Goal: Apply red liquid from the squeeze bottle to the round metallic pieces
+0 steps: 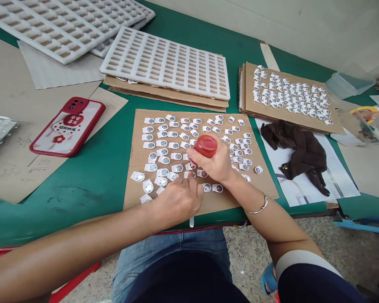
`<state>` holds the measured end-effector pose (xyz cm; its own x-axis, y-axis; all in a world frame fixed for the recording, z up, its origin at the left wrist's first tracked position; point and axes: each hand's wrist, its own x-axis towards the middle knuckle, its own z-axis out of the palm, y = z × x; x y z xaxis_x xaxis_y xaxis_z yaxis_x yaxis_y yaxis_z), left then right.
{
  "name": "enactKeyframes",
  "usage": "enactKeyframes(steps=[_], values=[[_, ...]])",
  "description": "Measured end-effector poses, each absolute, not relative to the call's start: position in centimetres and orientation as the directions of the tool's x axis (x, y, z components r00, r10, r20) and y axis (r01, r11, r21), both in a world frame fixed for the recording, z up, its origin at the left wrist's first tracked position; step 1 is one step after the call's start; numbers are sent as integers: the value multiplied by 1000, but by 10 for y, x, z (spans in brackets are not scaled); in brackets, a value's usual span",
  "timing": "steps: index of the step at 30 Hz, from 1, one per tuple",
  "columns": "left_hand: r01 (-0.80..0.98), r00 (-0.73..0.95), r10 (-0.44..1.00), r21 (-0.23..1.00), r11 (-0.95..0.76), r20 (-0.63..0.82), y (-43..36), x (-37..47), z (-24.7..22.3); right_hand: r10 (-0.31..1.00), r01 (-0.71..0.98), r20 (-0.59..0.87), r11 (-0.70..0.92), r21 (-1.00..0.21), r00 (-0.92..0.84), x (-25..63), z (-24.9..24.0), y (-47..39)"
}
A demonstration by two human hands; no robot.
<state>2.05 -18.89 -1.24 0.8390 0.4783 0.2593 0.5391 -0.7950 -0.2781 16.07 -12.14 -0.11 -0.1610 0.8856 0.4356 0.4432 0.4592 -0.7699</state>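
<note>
The right hand [220,162] is wrapped around a rounded, translucent red bottle [206,146], tilted over the middle of a cardboard sheet [230,202]; how full the bottle is cannot be told. Just beside it, the left hand [178,198] has its fingers curled, with a fingertip at one of the small white tags [163,160]; whether it pinches the tag is hidden. The tags, each bearing a round silvery disc, lie in uneven rows across the sheet, which rests on the green surface [91,181].

Behind the sheet, a white grid tray [226,75] lies on stacked cardboard; its many cells show brown board through them, and a few tags peek out under its left edge. More white grids [64,58] are piled at the upper left, above a red-cased phone [68,126] and, at the far left edge, a clear plastic packet [0,130] with unclear contents.

To the right, another cardboard stack [287,116] carries many tags. Beyond it stand a clear plastic box [350,84] and, nearer, a transparent container [366,130] with a yellow ring [361,110] at it. A dark brown cloth [306,155] lies on a printed sheet [341,193].
</note>
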Motion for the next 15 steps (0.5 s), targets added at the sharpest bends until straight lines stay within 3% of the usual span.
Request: enactKeyframes(steps=[15], values=[[524, 849, 463, -296, -799, 254, -188, 20, -11, 886, 475, 438, 455, -753, -155, 162, -2, -121]])
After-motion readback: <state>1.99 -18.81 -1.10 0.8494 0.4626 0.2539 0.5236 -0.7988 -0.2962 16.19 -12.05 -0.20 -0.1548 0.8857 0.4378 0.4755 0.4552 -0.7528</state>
